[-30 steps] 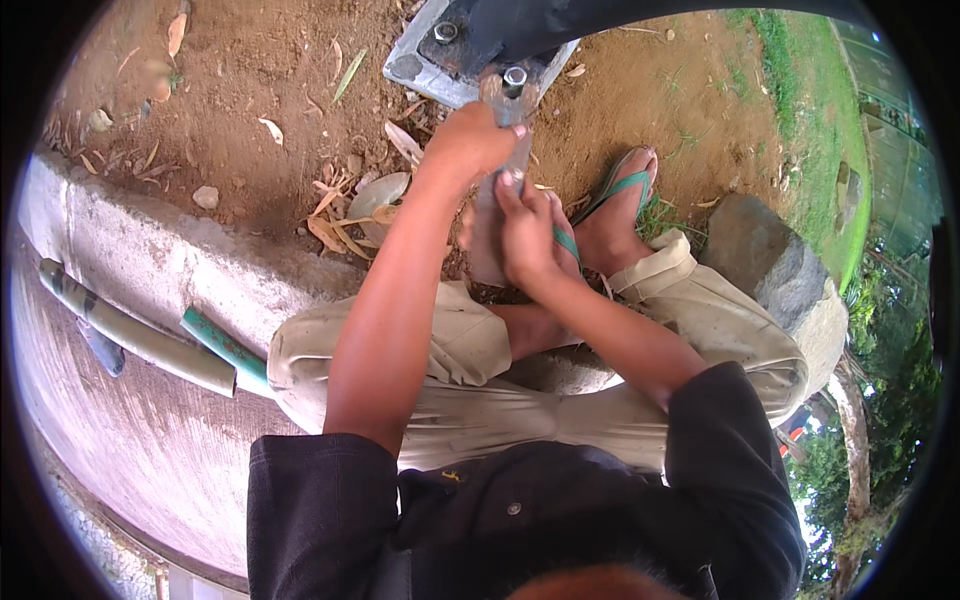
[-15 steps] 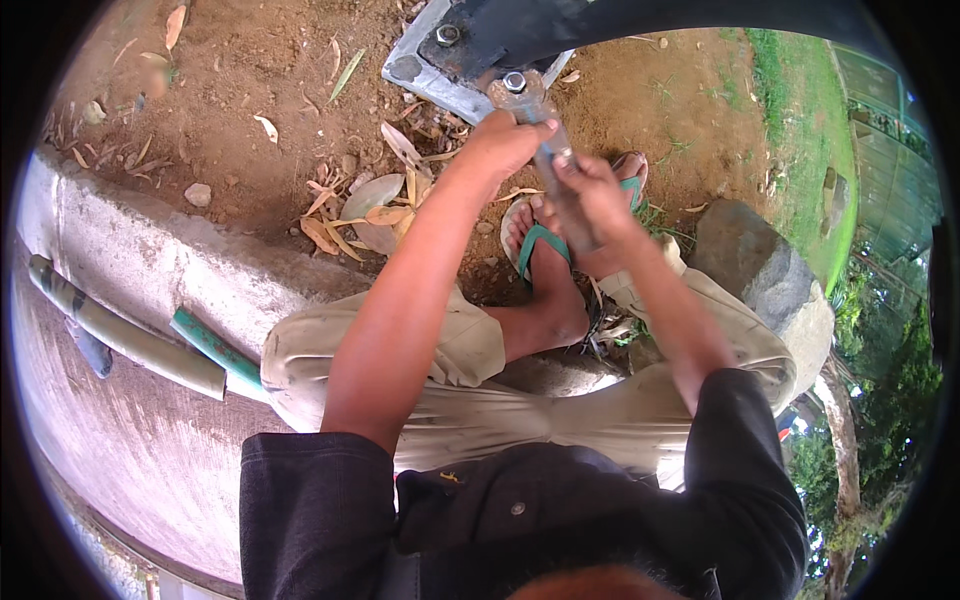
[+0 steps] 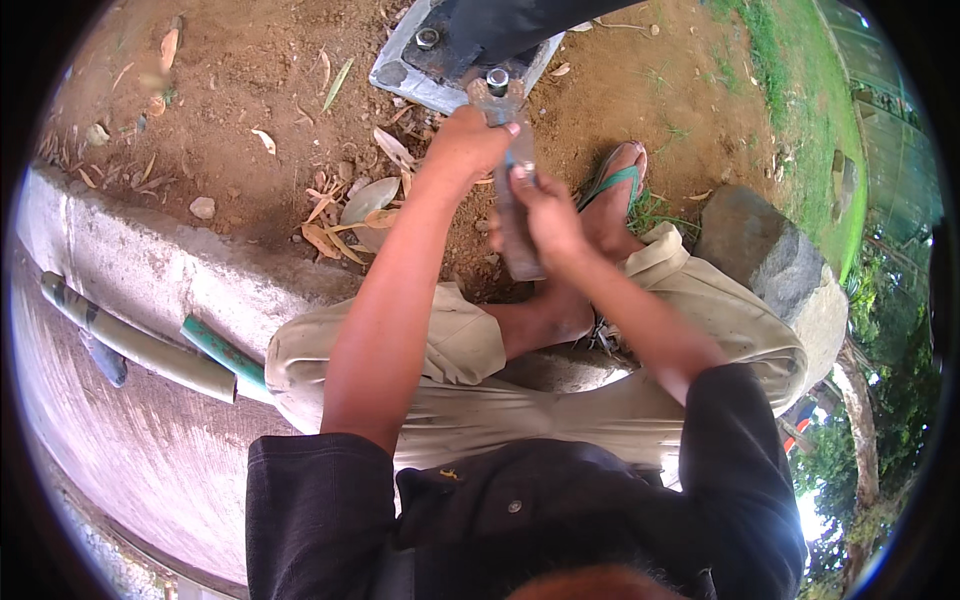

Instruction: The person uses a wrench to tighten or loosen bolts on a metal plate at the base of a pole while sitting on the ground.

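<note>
My left hand (image 3: 468,145) is closed around the head end of a rusty wrench (image 3: 518,240), just below its jaws. My right hand (image 3: 548,215) grips the wrench's handle further down, thumb lying along it. The jaws sit around a bolt nut (image 3: 497,78) at the near corner of a grey metal base plate (image 3: 398,75). From that plate rises a thick black post (image 3: 510,28). A second bolt nut (image 3: 427,38) shows on the plate's left side. The wrench hides much of my left foot.
A concrete curb (image 3: 150,235) runs along the left, with a pale pipe (image 3: 150,345) and a green pipe (image 3: 220,350) beyond it. Dry leaves (image 3: 370,205) lie on the dirt near the plate. A large rock (image 3: 770,250) sits by my right knee.
The wrench's handle has swung to the left, with my right hand moving along with it. My left hand stays by the jaws, and the view has shifted slightly.
</note>
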Demonstrator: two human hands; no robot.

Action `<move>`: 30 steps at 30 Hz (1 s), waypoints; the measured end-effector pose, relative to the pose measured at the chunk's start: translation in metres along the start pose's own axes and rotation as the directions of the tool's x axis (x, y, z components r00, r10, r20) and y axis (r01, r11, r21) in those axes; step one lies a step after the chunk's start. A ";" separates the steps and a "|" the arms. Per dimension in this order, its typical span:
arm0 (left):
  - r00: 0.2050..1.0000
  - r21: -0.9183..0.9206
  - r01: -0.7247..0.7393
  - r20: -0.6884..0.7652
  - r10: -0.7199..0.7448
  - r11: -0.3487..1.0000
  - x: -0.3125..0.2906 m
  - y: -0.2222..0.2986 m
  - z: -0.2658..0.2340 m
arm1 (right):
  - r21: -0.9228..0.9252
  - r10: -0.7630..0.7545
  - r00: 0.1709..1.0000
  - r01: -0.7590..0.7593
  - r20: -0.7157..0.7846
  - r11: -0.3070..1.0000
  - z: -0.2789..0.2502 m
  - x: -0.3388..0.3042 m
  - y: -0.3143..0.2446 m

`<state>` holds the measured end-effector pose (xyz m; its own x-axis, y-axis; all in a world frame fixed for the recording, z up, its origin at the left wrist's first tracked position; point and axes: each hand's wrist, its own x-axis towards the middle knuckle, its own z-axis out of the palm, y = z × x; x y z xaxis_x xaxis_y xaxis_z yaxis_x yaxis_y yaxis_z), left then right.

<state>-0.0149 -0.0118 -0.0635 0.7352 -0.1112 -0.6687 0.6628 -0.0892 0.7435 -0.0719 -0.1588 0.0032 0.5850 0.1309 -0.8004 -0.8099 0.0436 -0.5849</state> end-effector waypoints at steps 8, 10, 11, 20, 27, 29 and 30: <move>0.970 -0.342 0.055 0.241 0.031 0.938 -0.032 0.043 0.032 | -0.656 0.199 0.948 0.013 0.247 0.754 -0.104 0.049 -0.130; 0.971 -0.412 0.054 0.233 0.048 0.910 -0.028 0.041 0.029 | -0.634 0.230 0.940 -0.020 0.252 0.773 -0.095 0.049 -0.138; 0.979 -0.444 0.062 0.200 0.032 0.894 -0.030 0.038 0.032 | -0.584 0.200 0.956 -0.038 0.216 0.811 -0.088 0.045 -0.124; 0.996 -0.301 -0.008 -0.082 -0.018 0.954 -0.020 0.024 0.034 | -0.047 -0.094 0.992 0.098 0.081 0.994 -0.038 0.017 -0.002; 0.989 0.512 0.016 -0.133 0.060 0.859 -0.018 0.036 -0.027 | 0.193 -0.386 0.844 0.477 -0.372 0.857 0.109 0.062 0.084; 0.994 0.497 0.030 -0.109 0.028 0.867 -0.019 0.038 -0.026 | 0.370 -0.349 0.890 0.442 -0.294 0.817 0.108 0.080 0.097; 0.994 0.488 0.055 -0.111 0.000 0.871 -0.021 0.034 -0.032 | 0.361 -0.311 0.906 0.403 -0.288 0.841 0.104 0.071 0.100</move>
<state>-0.0035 0.0188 -0.0242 0.7464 -0.0004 -0.6655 0.5483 -0.5663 0.6154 -0.1158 -0.0423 -0.0980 0.7936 -0.1805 -0.5810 -0.4599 0.4472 -0.7671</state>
